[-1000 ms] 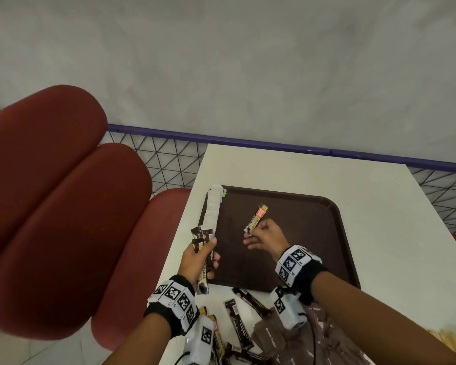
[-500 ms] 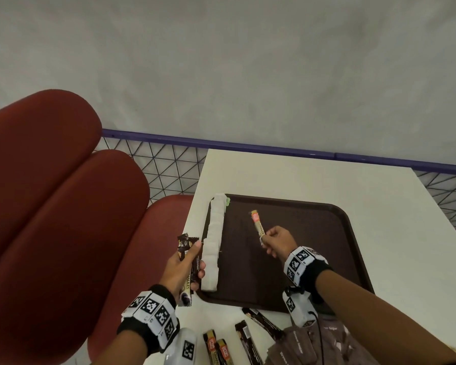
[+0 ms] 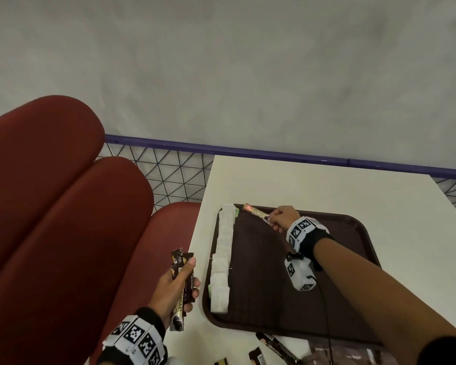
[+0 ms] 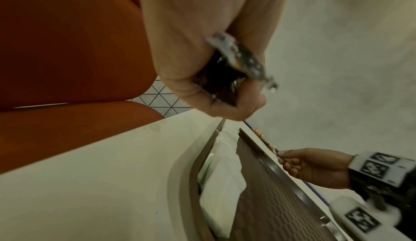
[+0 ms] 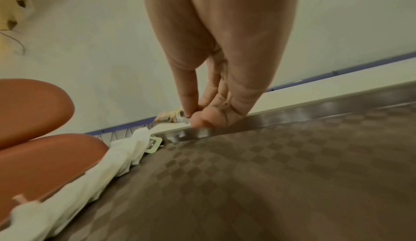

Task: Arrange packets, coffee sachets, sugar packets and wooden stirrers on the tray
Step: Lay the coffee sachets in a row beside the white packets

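Observation:
A dark brown tray (image 3: pixel 340 299) lies on the white table (image 3: pixel 327 185). A row of white packets (image 3: pixel 223 259) runs along its left edge. My right hand (image 3: pixel 281 219) pinches one end of a thin orange and cream sachet (image 3: pixel 256 212) at the tray's far rim, beside the top of the white row; the right wrist view shows the sachet (image 5: pixel 168 117) between thumb and fingertips. My left hand (image 3: pixel 177 283) grips a bundle of dark coffee sachets (image 3: pixel 181 275) to the left of the tray, over the table's left edge. The left wrist view shows the bundle (image 4: pixel 227 77) in my curled fingers.
Red padded seats (image 3: pixel 63 233) stand left of the table. A purple rail with wire mesh (image 3: pixel 174 177) runs behind it, below a grey wall. More dark sachets (image 3: pixel 277 349) and a brown packet (image 3: pixel 353 356) lie on the table in front of the tray.
My right hand carried the orange sachet from the tray's middle to its far left corner. My left hand drew the dark sachets left, away from the white packets.

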Demonstrator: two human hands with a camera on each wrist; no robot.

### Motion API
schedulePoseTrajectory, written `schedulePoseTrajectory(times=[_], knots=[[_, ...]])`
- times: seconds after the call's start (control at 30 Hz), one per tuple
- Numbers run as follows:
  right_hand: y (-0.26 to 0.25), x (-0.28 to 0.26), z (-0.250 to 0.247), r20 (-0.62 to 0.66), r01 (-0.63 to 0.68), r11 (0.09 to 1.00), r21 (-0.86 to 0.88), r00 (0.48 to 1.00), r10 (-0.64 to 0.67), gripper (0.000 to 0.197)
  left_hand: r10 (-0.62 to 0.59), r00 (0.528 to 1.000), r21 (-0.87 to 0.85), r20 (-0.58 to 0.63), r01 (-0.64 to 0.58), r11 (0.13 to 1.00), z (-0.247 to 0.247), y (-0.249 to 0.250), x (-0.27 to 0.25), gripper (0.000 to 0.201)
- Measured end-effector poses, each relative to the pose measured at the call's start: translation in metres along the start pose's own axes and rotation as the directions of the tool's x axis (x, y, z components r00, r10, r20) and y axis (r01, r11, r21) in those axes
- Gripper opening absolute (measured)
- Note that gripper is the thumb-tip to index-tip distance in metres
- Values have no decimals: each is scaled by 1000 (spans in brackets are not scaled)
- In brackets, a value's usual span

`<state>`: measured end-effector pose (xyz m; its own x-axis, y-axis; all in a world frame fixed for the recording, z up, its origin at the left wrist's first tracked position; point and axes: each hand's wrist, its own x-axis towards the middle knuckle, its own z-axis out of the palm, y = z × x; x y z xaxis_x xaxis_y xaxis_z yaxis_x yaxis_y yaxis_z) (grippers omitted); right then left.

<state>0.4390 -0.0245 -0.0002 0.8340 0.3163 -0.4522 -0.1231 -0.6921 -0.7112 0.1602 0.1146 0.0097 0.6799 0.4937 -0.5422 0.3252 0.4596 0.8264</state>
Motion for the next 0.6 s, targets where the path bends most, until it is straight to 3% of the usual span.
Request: schedulePoseTrajectory(times=[0.1, 0.2, 0.33, 0.6], knots=[[-7, 15, 9, 65, -38, 997, -64, 997, 42, 25, -4, 1000, -9, 0, 4, 1000, -3, 2, 3, 37], [-7, 32, 16, 55, -64, 988, -140, 996, 72, 9, -10, 1000, -18, -8, 10, 1000, -6, 3, 5, 38], [-2, 54, 26, -39, -130, 961, -243, 992, 124, 28, -4, 1000, -13, -9, 4, 1000, -11, 3, 7, 37], [2, 57, 28, -91, -135, 965, -225, 989, 117, 25, 1, 1000, 5, -5, -1, 1000, -11, 1, 10, 40]])
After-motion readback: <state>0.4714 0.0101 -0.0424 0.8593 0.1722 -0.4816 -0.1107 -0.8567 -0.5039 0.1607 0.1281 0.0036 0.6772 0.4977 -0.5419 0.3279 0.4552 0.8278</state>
